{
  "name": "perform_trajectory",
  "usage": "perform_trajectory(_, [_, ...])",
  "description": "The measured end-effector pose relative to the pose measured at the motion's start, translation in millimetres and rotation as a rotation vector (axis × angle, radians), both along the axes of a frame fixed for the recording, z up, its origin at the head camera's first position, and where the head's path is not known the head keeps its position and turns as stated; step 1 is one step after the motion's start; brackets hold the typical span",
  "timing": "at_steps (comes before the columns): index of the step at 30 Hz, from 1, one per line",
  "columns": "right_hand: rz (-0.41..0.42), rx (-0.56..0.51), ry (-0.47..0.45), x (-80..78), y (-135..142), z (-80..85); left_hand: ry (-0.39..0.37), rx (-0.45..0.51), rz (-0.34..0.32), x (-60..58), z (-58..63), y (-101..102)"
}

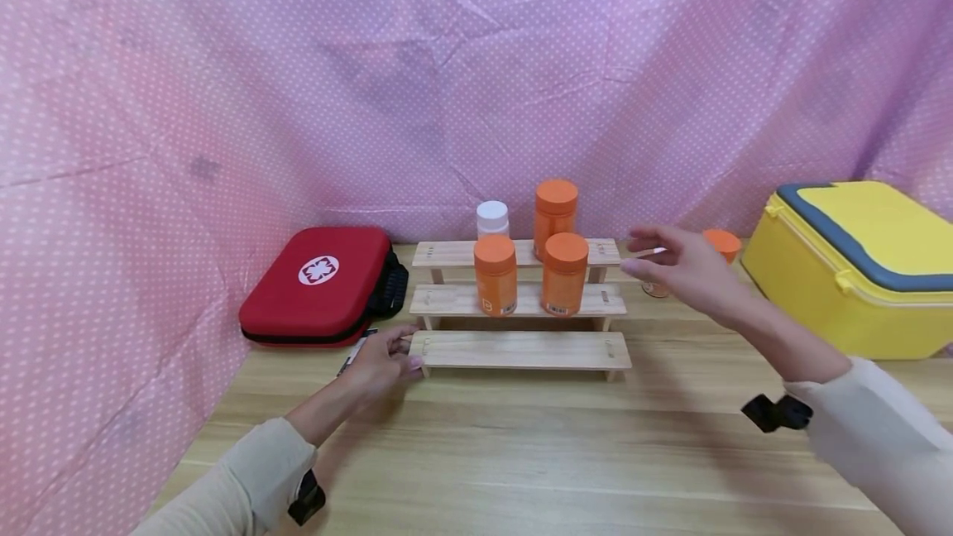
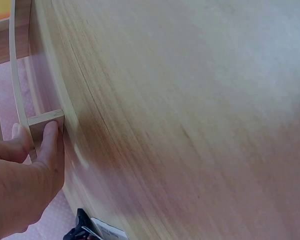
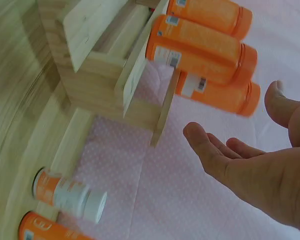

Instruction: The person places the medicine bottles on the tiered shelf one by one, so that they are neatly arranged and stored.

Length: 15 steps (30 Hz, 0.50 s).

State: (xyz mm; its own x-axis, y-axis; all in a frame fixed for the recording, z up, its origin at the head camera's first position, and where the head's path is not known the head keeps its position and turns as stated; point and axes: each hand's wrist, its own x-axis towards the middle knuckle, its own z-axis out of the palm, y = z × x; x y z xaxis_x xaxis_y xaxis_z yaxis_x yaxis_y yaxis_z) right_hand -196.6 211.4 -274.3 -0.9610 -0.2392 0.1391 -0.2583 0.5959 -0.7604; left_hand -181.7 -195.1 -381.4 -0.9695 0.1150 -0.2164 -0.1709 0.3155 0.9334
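My left hand point(image 1: 378, 364) pinching the left end of the wooden rack point(image 1: 521, 350) on the desk point(image 1: 484, 461), my right hand point(image 1: 691, 273) beside it, fingers parted, holding nothing, 3 orange bottles point(image 1: 563, 278) and 1 white-capped bottle point(image 1: 492, 217) on its upper tiers

Tabletop point(image 1: 521, 453): light wood grain. Directly on it: three-step wooden rack point(image 1: 521, 348) mid-way, red zip case point(image 1: 313, 288) left, small black-and-white item point(image 1: 357, 354) near the case (unclear what), yellow box point(image 1: 826, 296) right. Between rack and box: white-capped bottle point(image 3: 70, 196), orange-capped bottle point(image 1: 722, 244). Rack's middle step carries two orange bottles point(image 1: 565, 275), side by side; bottom step bare.
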Motion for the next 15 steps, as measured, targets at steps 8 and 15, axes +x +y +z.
perform_trajectory(8, [-0.056, -0.057, 0.09, 13.7, 49.1, -19.2, -0.001, -0.026, 0.007, -0.4, 0.6, 0.3])
perform_trajectory(15, [-0.128, -0.011, 0.074, 19.4, 81.3, -32.6, 0.018, -0.068, -0.001, -2.0, 0.3, -0.1])
